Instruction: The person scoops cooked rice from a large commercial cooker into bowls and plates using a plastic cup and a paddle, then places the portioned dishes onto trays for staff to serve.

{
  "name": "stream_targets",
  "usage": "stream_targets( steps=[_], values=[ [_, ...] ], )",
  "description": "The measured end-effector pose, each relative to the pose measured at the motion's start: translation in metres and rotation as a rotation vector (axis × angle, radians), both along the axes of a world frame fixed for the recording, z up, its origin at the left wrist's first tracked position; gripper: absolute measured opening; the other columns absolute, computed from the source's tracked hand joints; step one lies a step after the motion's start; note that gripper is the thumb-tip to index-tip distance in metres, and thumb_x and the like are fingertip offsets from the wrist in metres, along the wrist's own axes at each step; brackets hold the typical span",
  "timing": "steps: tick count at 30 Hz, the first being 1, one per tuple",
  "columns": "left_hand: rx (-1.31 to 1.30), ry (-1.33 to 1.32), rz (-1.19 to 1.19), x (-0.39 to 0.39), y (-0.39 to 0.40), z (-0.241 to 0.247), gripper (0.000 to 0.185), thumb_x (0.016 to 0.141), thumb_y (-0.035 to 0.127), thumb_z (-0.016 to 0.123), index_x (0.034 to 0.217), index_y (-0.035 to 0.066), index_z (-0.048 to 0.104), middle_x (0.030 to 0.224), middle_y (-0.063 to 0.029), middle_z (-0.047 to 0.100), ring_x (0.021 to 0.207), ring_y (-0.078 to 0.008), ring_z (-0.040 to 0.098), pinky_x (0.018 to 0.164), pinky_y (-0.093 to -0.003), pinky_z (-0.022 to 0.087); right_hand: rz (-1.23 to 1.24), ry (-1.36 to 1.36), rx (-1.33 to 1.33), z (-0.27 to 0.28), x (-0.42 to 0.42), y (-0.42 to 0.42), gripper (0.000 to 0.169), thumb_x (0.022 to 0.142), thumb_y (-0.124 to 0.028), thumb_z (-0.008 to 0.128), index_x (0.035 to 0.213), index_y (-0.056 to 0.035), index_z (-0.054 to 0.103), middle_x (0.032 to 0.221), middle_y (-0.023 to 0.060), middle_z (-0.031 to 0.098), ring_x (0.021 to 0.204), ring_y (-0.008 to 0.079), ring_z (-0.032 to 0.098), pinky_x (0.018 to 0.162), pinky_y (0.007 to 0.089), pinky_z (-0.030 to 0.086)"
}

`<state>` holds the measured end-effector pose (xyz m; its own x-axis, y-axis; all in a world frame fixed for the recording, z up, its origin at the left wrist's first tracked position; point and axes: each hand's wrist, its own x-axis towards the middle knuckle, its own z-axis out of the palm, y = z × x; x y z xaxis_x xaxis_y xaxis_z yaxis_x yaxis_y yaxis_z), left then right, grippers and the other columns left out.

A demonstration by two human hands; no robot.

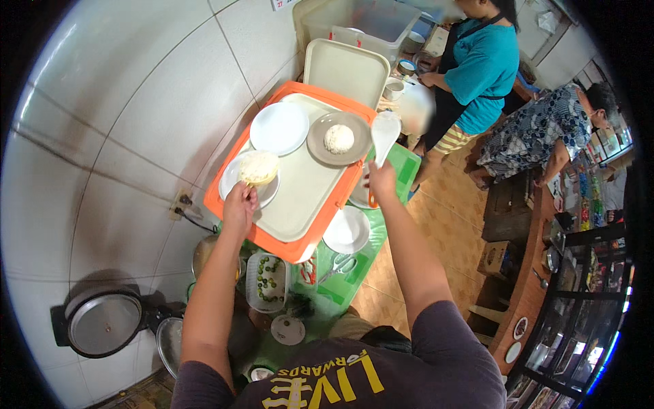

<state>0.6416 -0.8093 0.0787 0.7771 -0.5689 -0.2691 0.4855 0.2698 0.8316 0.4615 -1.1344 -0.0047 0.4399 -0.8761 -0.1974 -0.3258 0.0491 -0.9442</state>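
Observation:
My left hand (pixel 241 204) grips the handle of a yellowish cup or scoop heaped with white rice (pixel 259 167), held above a white bowl (pixel 229 179) at the tray's near left. In my right hand (pixel 382 181) is a white rice paddle (pixel 385 134) with an orange handle end, its blade pointing away from me. Between my hands a beige tray (pixel 296 204) rests on an orange lid (pixel 312 245). On the tray, a white plate (pixel 279 129) shows no food, and a grey-brown plate (pixel 319 145) bears a rounded mound of rice (pixel 339 139).
A white bowl (pixel 347 230), scissors (pixel 341 266) and a plastic tub of small green citrus fruits (pixel 267 282) sit on the green table (pixel 380 230). Another beige tray (pixel 347 69) leans behind. A tiled wall is at left. Two people stand beyond, at the upper right.

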Motion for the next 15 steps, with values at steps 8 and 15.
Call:
stream_targets(
  steps=[8, 15],
  values=[
    [0.29, -0.172, -0.021, 0.083, -0.101, -0.017, 0.031, 0.097, 0.025, 0.05, 0.07, 0.012, 0.043, 0.067, -0.0021, 0.05, 0.06, -0.0106, 0.042, 0.056, -0.0274, 0.035, 0.074, -0.041, 0.111, 0.018, 0.038, -0.028, 0.029, 0.08, -0.006, 0.066, 0.102, 0.0109, 0.057, 0.073, 0.0174, 0.067, 0.051, 0.024, 0.066, 0.046, 0.0341, 0.053],
    [0.827, -0.858, 0.001, 0.132, -0.132, -0.033, 0.031, 0.091, 0.027, 0.055, 0.075, 0.001, 0.061, 0.064, -0.0097, 0.051, 0.068, -0.0242, 0.055, 0.067, -0.0399, 0.044, 0.221, 0.053, 0.258, 0.037, -0.024, 0.058, 0.025, 0.081, -0.006, 0.067, 0.1, 0.0097, 0.064, 0.078, 0.0168, 0.071, 0.052, 0.0202, 0.066, 0.048, 0.0327, 0.054]
  ],
)
